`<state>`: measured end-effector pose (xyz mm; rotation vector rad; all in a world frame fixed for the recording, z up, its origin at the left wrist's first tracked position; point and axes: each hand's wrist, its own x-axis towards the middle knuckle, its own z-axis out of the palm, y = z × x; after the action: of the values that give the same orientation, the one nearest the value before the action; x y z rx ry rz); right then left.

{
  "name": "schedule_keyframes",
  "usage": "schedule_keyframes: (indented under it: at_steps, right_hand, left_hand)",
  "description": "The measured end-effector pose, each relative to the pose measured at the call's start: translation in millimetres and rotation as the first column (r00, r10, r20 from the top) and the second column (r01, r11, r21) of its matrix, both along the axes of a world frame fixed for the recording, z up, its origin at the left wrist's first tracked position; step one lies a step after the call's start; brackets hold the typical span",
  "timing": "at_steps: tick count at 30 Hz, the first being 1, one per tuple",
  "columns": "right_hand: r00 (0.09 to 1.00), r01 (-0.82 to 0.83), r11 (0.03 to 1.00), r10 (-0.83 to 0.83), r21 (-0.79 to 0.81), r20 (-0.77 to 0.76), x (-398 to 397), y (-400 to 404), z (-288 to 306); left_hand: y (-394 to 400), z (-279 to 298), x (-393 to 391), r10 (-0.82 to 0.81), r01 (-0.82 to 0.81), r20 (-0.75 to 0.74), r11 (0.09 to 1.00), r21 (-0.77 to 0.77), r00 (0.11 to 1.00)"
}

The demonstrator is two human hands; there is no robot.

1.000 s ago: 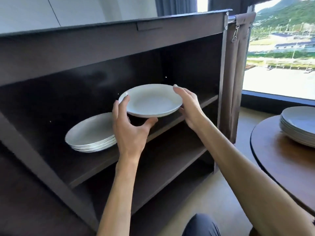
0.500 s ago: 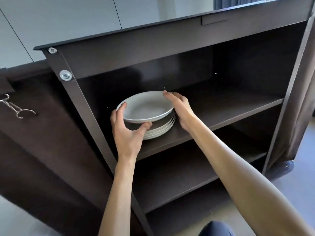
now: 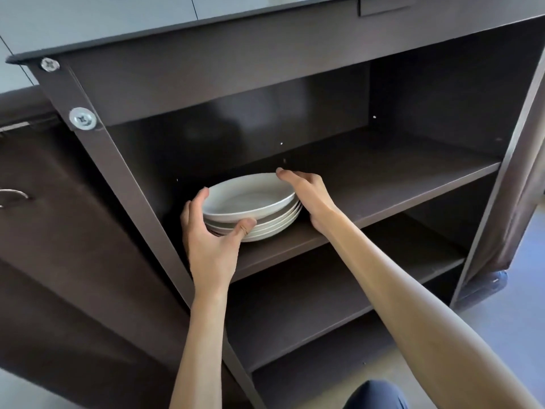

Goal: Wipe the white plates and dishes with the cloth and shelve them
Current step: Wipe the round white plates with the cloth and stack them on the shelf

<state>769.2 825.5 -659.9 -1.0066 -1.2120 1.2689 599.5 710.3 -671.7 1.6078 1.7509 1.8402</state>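
A white deep plate (image 3: 247, 196) lies on top of a stack of white plates (image 3: 274, 228) at the left end of the upper shelf (image 3: 383, 184) of a dark brown cabinet. My left hand (image 3: 212, 231) curls round the plate's near-left rim, thumb under the front edge and fingers over the left edge. My right hand (image 3: 306, 193) holds the plate's right rim with its fingers along the edge. No cloth is in view.
The cabinet's left post (image 3: 118, 178) stands close beside the stack. A lower shelf (image 3: 324, 290) lies beneath, and a brown fabric cover (image 3: 525, 178) hangs at the right side. My knee (image 3: 374, 394) shows at the bottom.
The plate went from held in the air to the right of the stack, leftward and down onto the stack. Both hands stayed on its rim. The view swung left.
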Motion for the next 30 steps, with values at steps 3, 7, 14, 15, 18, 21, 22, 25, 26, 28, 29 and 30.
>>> schedule_keyframes:
  at_steps: [3,7,14,15,18,21,22,25,26,28,29,30]
  right_hand:
    - [1.000,0.001,1.000,-0.001,0.007,0.009,0,1,0]
    - [1.000,0.002,0.999,-0.001,0.038,-0.010,-2,3,-2]
    - [1.000,0.025,0.999,-0.024,0.029,-0.007,-2,6,-4]
    - [0.999,0.036,0.999,-0.036,0.018,-0.007,-3,6,-4]
    - [0.998,0.063,0.998,-0.063,-0.014,0.020,-3,6,-5]
    - [0.996,0.078,0.997,-0.077,-0.015,0.047,-4,6,-6]
    - [0.995,0.087,0.996,-0.086,-0.014,0.057,-4,6,-6]
    - [0.988,0.133,0.991,-0.133,0.009,0.077,-6,4,-8]
    - [0.983,0.163,0.986,-0.165,0.032,0.076,-5,3,-8]
    - [0.967,0.247,0.967,-0.251,0.068,0.051,-3,-1,-6]
    - [0.956,0.287,0.955,-0.290,0.079,0.034,1,-5,-5]
    - [0.948,0.316,0.945,-0.319,0.088,0.017,4,-8,-4]
  left_hand:
    - [0,0,0,-0.004,0.004,0.007,1.000,0.001,1.000]
    - [-2,1,0,-0.026,0.026,-0.002,1.000,-0.008,1.000]
    - [-5,2,6,-0.007,0.008,0.033,1.000,-0.024,0.999]
    - [-5,2,7,-0.004,0.005,0.026,1.000,-0.029,1.000]
    - [-3,-1,9,0.012,-0.011,0.009,0.998,-0.062,1.000]
    - [-4,-5,10,0.009,-0.006,0.026,0.996,-0.092,1.000]
    - [-4,-6,10,-0.001,0.004,0.034,0.996,-0.094,0.999]
    - [-10,-4,15,0.007,-0.001,0.066,0.996,-0.084,0.998]
    - [-13,-4,18,0.040,-0.037,0.063,0.998,-0.045,0.997]
    - [-17,-4,26,0.100,-0.104,0.041,0.988,0.118,0.994]
    - [-18,-3,32,0.103,-0.108,0.034,0.973,0.203,0.994]
    - [-17,-2,39,0.088,-0.090,0.021,0.958,0.272,0.996]
